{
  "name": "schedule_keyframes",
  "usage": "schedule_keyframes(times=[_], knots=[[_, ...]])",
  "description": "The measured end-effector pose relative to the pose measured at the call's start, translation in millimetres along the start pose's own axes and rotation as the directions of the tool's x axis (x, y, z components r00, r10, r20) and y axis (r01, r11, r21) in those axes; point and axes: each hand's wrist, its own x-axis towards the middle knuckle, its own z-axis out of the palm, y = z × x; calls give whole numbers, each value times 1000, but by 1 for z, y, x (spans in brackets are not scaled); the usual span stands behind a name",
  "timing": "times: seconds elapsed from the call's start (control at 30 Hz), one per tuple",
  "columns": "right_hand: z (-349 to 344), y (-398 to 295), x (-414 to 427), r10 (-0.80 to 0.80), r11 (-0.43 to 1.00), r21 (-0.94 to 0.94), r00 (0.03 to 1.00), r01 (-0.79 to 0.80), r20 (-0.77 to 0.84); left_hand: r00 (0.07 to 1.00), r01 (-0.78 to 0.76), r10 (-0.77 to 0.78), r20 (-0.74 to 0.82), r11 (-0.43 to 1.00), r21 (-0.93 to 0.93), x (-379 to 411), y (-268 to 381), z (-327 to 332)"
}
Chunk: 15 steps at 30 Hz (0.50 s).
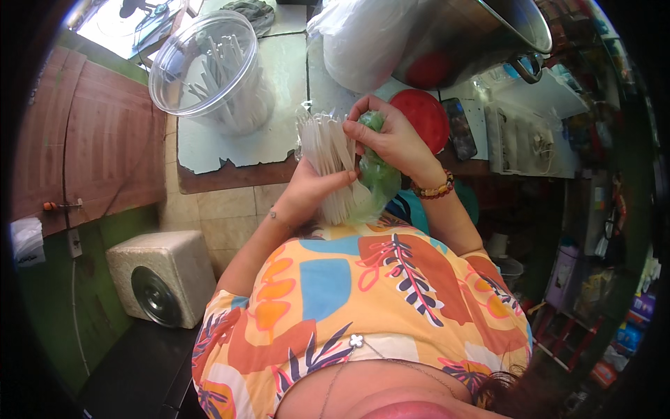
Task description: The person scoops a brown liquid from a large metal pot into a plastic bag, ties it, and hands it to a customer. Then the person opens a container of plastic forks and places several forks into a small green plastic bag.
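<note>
My left hand (316,188) is wrapped around a thick bundle of white plastic forks (327,152), its thumb lying across the front. Clear plastic wrap clings to the bundle's upper left side. One fork (360,193) slants apart from the others, tines down. A crumpled green plastic bag (381,175) passes through my right hand (384,133) and hangs beside the bundle. The right thumb and index finger meet at the upper ends of the fork handles; whether they also pinch a handle is hard to tell.
A clear plastic tub (241,112) with pale utensils stands on the worn white tabletop (209,149). Farther right are a white plastic bag (361,47), a large metal pot (460,42), a red lid (421,118), a phone (459,128) and a clear organizer box (528,139).
</note>
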Motion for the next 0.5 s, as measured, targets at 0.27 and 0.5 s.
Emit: schedule_keyframes(times=[0.27,0.5], knots=[[10,-35,-27,-114,799,-592,993,106,25,988,-24,35,-150,997,76,0,-12,5],[42,-15,-29,-212,660,-747,974,85,-76,972,-121,150,-181,980,161,7,-19,13]])
